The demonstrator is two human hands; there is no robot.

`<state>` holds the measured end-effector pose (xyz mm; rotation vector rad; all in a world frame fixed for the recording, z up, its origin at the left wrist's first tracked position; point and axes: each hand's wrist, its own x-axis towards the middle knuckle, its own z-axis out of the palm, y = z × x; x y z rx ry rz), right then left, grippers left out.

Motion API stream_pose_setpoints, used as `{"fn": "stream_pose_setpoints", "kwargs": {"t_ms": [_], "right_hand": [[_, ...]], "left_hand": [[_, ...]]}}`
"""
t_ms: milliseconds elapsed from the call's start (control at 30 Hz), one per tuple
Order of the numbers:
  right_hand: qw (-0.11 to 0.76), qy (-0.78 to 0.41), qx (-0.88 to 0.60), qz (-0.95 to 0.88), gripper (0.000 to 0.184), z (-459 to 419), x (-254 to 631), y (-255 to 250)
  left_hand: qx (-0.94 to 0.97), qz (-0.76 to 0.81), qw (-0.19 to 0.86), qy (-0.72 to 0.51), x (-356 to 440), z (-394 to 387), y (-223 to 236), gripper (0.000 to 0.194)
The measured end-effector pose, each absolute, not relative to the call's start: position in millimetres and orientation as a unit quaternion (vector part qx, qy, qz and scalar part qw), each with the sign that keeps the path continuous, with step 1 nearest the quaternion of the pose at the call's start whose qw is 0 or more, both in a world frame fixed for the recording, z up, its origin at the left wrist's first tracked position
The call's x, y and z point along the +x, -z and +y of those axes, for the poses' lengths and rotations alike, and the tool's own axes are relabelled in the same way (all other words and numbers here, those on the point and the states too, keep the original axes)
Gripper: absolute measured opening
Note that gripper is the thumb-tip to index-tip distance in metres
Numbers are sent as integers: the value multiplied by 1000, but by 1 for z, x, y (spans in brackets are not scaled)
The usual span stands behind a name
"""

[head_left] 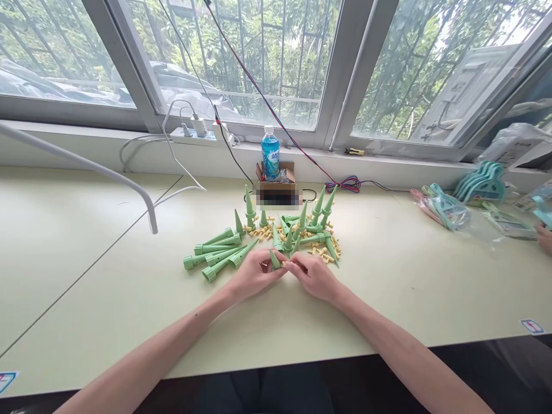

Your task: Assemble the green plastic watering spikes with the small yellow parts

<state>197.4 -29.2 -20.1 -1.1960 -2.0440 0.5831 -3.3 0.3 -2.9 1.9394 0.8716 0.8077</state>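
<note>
My left hand [254,272] is closed around a green plastic plant-watering spike [275,260], tilted with its pointed end up and away from me. My right hand [314,276] is pinched right beside it. At its fingertips a small yellow plastic fitting [284,264] shows, touching the spike's side; the fingers partly cover it. Just beyond both hands lies a heap of small yellow fittings [319,253] mixed with green spikes. Several more spikes [222,256] lie side by side to the left, and a few stand upright, such as one spike [250,211] at the back.
A bottle of blue liquid [271,155] stands in a small cardboard box at the back, by the window sill. Coiled red and blue wire [348,184] lies right of it. Teal plastic hangers [480,183] and another person's hand [544,236] are at far right. A white tube [107,161] reaches in from the left.
</note>
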Motion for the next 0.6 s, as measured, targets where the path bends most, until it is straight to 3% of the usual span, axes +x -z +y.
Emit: {"fn": "stream_pose_setpoints", "kwargs": {"t_ms": [200,433,600], "right_hand": [[350,-239,-439,-792,18,-32,198,16],[353,-219,-452,-790,37,-29,199,18],[352,-239,-447,-787,19,-32,199,18]], "left_hand": [[758,349,438,-334,-4,3,5,22],[766,356,426,-324,-3,0,5,22],[769,349,422,-330,-4,1,5,20]]}}
